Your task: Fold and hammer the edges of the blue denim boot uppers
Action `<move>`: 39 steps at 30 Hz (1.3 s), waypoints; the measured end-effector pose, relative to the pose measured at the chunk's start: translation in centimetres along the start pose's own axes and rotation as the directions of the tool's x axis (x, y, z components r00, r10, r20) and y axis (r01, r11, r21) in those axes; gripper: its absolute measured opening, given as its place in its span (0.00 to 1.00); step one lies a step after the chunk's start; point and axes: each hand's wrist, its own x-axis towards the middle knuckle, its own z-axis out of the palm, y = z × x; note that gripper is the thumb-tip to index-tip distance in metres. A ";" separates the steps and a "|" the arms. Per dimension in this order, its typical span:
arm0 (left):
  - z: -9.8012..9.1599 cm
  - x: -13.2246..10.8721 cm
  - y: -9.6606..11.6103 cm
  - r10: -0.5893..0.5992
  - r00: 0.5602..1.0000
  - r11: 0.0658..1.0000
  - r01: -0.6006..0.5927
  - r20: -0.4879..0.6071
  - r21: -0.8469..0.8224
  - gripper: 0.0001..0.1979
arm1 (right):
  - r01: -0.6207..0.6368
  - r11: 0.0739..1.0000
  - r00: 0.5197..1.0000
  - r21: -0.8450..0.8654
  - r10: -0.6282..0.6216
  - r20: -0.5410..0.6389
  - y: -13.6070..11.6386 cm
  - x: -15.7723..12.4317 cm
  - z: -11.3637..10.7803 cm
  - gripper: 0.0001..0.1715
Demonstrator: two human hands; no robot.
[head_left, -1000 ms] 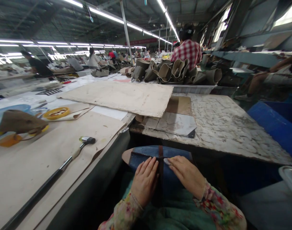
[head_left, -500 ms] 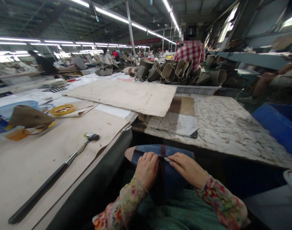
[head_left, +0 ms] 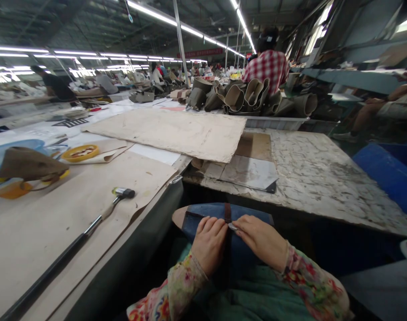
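Note:
A long blue piece (head_left: 203, 209) with a pale pointed end and a dark brown band (head_left: 227, 212) across it rests over my lap. My left hand (head_left: 210, 240) lies on it just left of the band, fingers bent and pressed together; whatever they pinch is hidden. From the right, my right hand (head_left: 261, 238) grips a small silvery tool (head_left: 233, 227), whose tip touches the piece at the band. The fingertips of both hands are close together.
A hammer (head_left: 123, 193) with a long black handle lies on the left table (head_left: 150, 174). Behind it are a yellow dish (head_left: 80, 153) and a brown piece (head_left: 29, 162). Beige sheeting (head_left: 176, 131) spans to the cracked right table (head_left: 303, 169). A blue bin (head_left: 387, 169) stands right.
My left hand has shifted slightly right and lower, closer to the band. The small tool in my right hand now shows more of its silvery face. The view has turned a little.

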 end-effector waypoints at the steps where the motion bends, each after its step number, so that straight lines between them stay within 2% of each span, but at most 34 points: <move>1: 0.1 0.0 0.0 0.009 1.000 1.000 -0.009 0.002 0.001 0.13 | -0.015 1.000 1.000 0.000 0.015 -0.009 -0.1 -0.1 0.2 0.13; 9: 0.5 0.4 0.0 0.064 0.997 0.998 -0.064 -0.041 -0.004 0.15 | -0.141 0.984 0.986 -0.108 0.129 -0.111 -1.3 -0.2 1.9 0.16; 20: 0.1 0.8 0.3 0.004 0.998 1.000 -0.003 0.055 -0.018 0.13 | -0.122 0.960 0.988 -0.253 0.094 -0.121 -1.0 0.5 2.1 0.20; 25: 0.1 0.0 0.3 -0.015 1.000 1.000 0.015 -0.011 0.021 0.13 | -0.115 0.954 0.979 -0.276 0.062 -0.194 -0.1 -1.2 2.0 0.19; 29: 0.1 -0.6 0.2 -0.038 0.997 0.999 0.039 -0.060 0.022 0.14 | -0.132 0.959 0.975 -0.251 0.080 -0.206 1.0 -3.1 1.2 0.18; 32: 0.0 -0.6 0.0 -0.029 0.998 0.999 0.032 -0.063 0.044 0.15 | -0.137 0.968 0.978 -0.210 0.100 -0.181 1.3 -3.5 0.4 0.16; 35: -0.1 -0.6 -0.1 -0.018 0.997 0.997 0.024 -0.078 0.077 0.15 | -0.115 0.978 0.977 -0.173 0.081 -0.195 0.6 -2.7 -0.4 0.14; 39: -0.3 -0.6 -0.4 -0.024 0.994 0.995 0.033 -0.103 0.090 0.15 | -0.026 0.991 0.981 -0.133 0.000 -0.194 -1.2 -0.5 -0.8 0.15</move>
